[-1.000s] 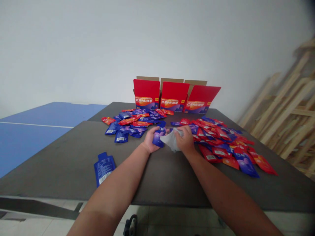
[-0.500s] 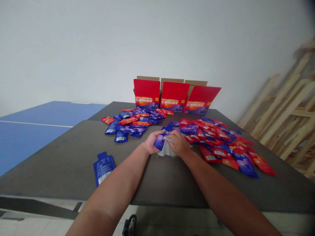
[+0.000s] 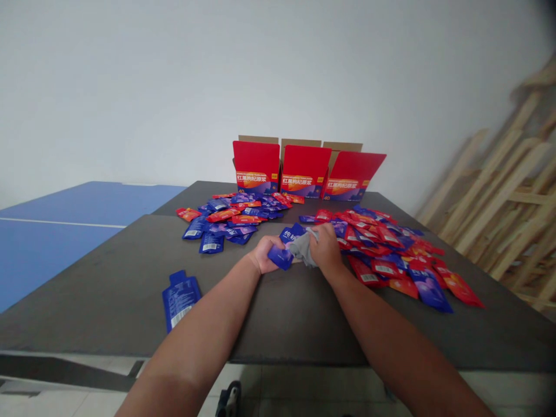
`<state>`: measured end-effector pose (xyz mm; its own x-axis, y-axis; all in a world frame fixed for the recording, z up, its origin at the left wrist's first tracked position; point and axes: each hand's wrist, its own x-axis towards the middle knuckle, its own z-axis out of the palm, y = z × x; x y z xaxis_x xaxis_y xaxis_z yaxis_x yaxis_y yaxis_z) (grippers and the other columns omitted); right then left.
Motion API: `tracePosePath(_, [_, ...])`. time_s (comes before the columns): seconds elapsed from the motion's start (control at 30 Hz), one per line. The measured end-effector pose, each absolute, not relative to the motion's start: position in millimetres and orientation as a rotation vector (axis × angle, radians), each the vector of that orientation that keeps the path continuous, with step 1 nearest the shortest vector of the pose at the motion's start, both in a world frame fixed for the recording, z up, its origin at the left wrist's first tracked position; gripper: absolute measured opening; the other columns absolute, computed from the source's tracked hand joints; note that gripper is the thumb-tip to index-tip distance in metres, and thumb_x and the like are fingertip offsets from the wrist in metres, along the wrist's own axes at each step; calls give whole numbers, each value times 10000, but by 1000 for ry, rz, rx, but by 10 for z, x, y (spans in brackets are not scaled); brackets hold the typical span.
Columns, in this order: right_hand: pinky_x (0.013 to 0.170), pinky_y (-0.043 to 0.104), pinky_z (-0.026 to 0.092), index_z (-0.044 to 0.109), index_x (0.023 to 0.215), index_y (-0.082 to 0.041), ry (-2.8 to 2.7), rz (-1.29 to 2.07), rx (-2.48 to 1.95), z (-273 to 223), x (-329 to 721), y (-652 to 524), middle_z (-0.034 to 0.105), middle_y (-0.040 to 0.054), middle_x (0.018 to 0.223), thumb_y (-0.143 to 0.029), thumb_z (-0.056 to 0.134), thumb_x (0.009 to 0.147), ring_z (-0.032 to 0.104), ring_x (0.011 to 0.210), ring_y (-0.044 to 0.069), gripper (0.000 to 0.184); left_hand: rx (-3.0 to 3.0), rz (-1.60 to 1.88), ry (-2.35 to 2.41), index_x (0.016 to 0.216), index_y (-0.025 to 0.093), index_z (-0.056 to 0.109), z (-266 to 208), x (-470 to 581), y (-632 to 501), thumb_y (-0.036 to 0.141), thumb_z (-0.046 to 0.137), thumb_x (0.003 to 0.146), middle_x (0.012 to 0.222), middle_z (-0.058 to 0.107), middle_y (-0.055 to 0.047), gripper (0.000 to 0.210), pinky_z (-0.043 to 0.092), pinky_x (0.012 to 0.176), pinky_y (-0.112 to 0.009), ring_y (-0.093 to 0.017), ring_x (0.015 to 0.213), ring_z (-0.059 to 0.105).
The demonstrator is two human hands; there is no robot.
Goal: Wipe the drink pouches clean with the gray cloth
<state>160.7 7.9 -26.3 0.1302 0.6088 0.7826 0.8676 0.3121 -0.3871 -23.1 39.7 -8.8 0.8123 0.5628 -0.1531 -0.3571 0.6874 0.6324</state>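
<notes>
My left hand (image 3: 266,255) grips a blue-purple pouch (image 3: 281,255) by its lower left side, just above the dark table (image 3: 278,324). In my right hand (image 3: 325,246) a grey cloth (image 3: 304,249) is bunched up and lies against the pouch's right side. Beyond my left hand lies a pile of blue and red pouches (image 3: 238,217). To the right of my right hand spreads a larger heap of red and blue pouches (image 3: 382,243). One blue pouch (image 3: 180,298) lies alone, back side up, left of my left forearm, which partly covers it.
Three open red boxes (image 3: 304,171) stand side by side at the table's far end. A blue table (image 3: 78,214) with a white line adjoins on the left. Wooden slats (image 3: 499,202) lean at the right against the pale wall.
My right hand has moved right and slightly up off the pouch with the cloth, showing more of the pouch. The left hand still holds it, with the pouch tilted a little differently.
</notes>
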Motion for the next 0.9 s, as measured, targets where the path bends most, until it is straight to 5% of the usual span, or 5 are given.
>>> tracePosePath(0.1, [844,401,462,600,896,-174,-1527,-338,-1371,-247,1622,82,530,92,925,-196,488,860,515,921,241,120,473,580,327,1067,93,587,-66,-255,442,130,492,649,951,676,-146,430,516,704,-386,-252,843,654])
tracePosePath(0.27, [854,414,467,602,906,-175,-1557,-323,-1289,-219,1563,51,541,92,916,-224,491,875,525,926,240,125,351,766,354,883,116,589,-99,-252,549,403,476,795,874,657,-153,321,396,424,-242,-166,586,574])
tracePosePath(0.5, [823,401,493,619,931,-200,-1796,-290,-999,-159,1502,-99,579,81,903,-244,532,861,555,909,223,120,382,975,465,846,91,629,-45,-197,568,104,510,841,733,665,-62,120,501,609,-185,-99,612,615])
tracePosePath(0.67, [759,378,507,638,929,-211,-1906,-200,-885,-120,1496,-172,588,61,875,-235,584,840,572,845,204,106,435,1108,547,855,123,639,-71,-153,589,117,587,828,753,684,-40,59,522,707,-225,-118,659,650])
tracePosePath(0.9, [721,322,499,703,906,-208,-2160,-98,-901,-240,1503,-50,603,56,871,-159,597,833,573,803,177,137,757,1141,482,920,137,643,-205,-16,512,203,667,780,747,676,-37,157,501,638,-259,-121,580,608])
